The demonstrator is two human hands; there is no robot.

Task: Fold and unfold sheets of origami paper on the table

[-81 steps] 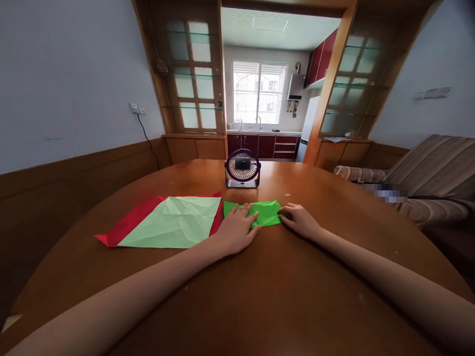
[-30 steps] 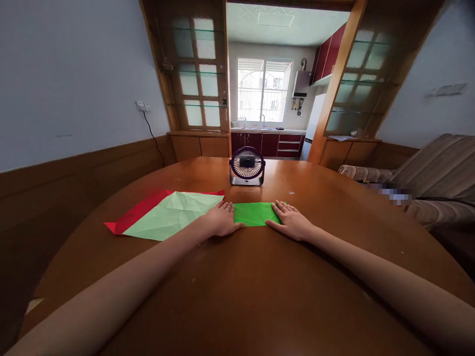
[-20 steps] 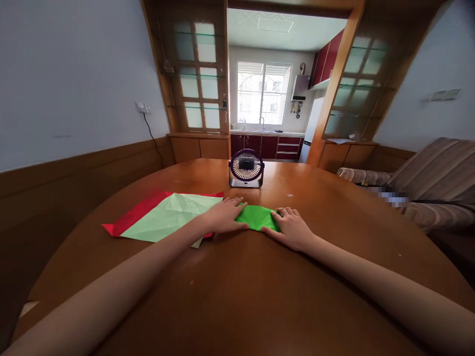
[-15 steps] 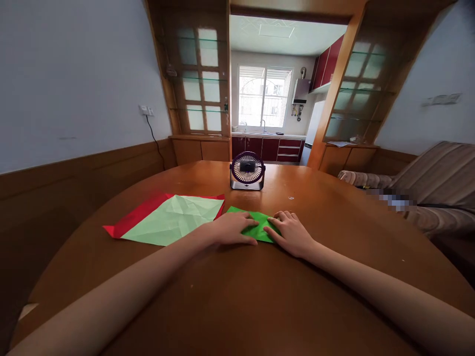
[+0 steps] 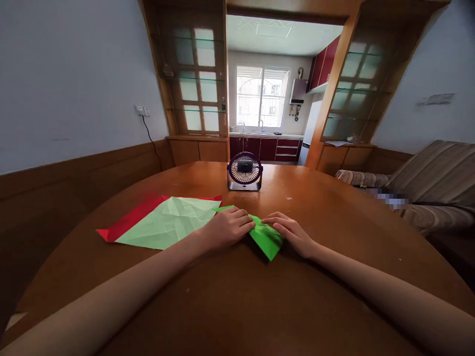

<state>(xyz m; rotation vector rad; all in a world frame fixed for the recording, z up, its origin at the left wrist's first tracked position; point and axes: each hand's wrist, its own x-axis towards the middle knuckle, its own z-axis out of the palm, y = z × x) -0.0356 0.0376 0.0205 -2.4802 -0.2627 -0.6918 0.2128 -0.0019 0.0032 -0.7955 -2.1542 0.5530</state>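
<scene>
1. Pressing: your left hand (image 5: 226, 228) and right hand (image 5: 293, 236) lie flat, fingers spread and grasping nothing, on the folded green paper (image 5: 267, 238).
2. Location: paper rests on the table (image 5: 237, 296), just beside the pale green sheet (image 5: 168, 222), near the fan (image 5: 244, 171).
3. Step, as judged: creasing a fold.
4. Next calls for firm, even pressure along the crease.

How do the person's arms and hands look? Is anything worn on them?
Both forearms are bare up to the picture's edge, with no sleeve showing. The left hand and the right hand carry no glove, watch or bracelet. Any ring would be too small to tell.
</scene>
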